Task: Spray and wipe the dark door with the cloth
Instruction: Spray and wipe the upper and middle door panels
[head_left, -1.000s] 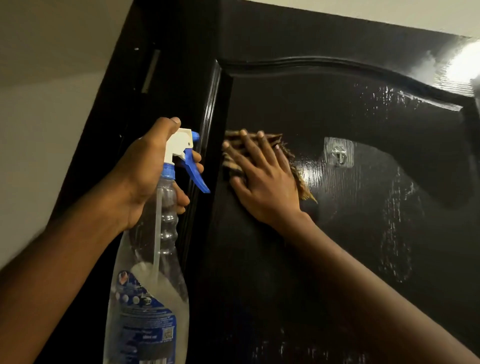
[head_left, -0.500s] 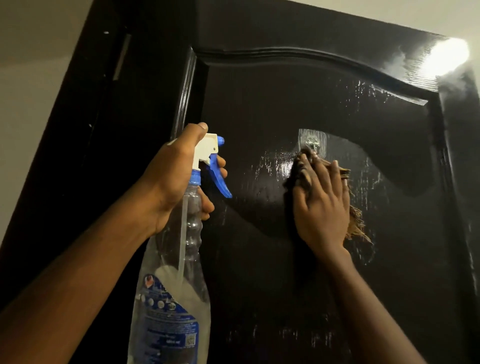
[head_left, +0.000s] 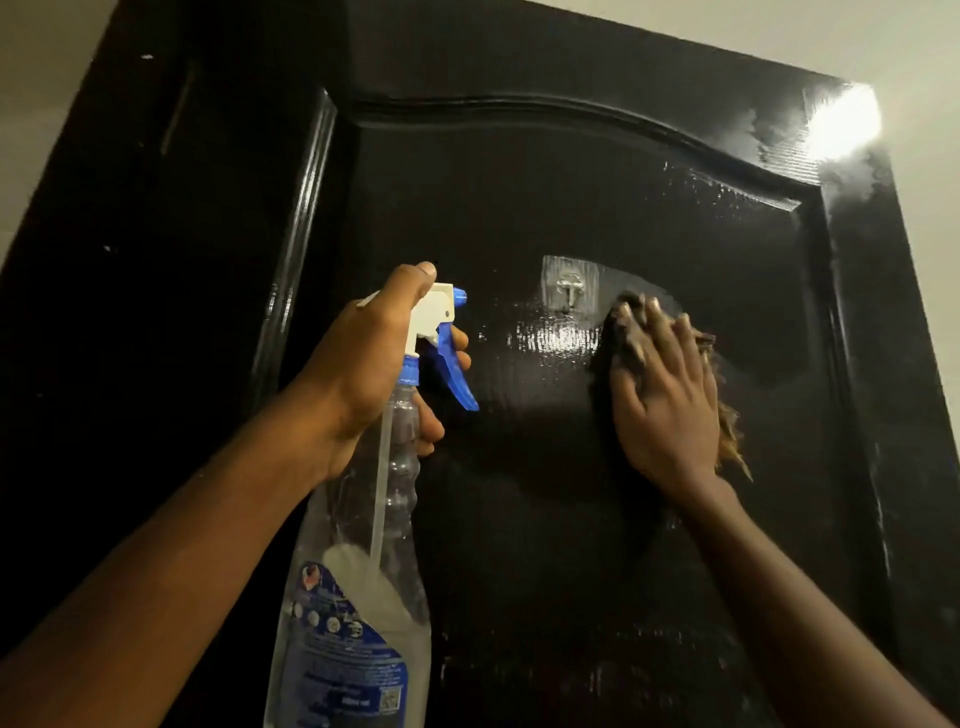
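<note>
The glossy dark door (head_left: 519, 197) fills the view, with an arched raised panel and wet streaks on it. My right hand (head_left: 662, 400) presses a brown frayed cloth (head_left: 727, 436) flat against the panel, fingers spread, just right of a small clear stick-on hook (head_left: 570, 287). My left hand (head_left: 363, 369) grips the neck of a clear spray bottle (head_left: 363, 597) with a white head and blue trigger (head_left: 457, 379); my thumb lies over the top of the head. The nozzle points at the door. The bottle is partly filled with liquid.
The dark door frame (head_left: 130, 260) stands to the left, with pale wall (head_left: 31, 67) beyond it. Another strip of pale wall (head_left: 924, 208) lies to the right. A bright light glare (head_left: 841, 122) shines on the door's upper right corner.
My right hand slid the cloth from the panel's left side rightward, past the hook. The spray bottle stayed in my left hand, and the view shifted slightly.
</note>
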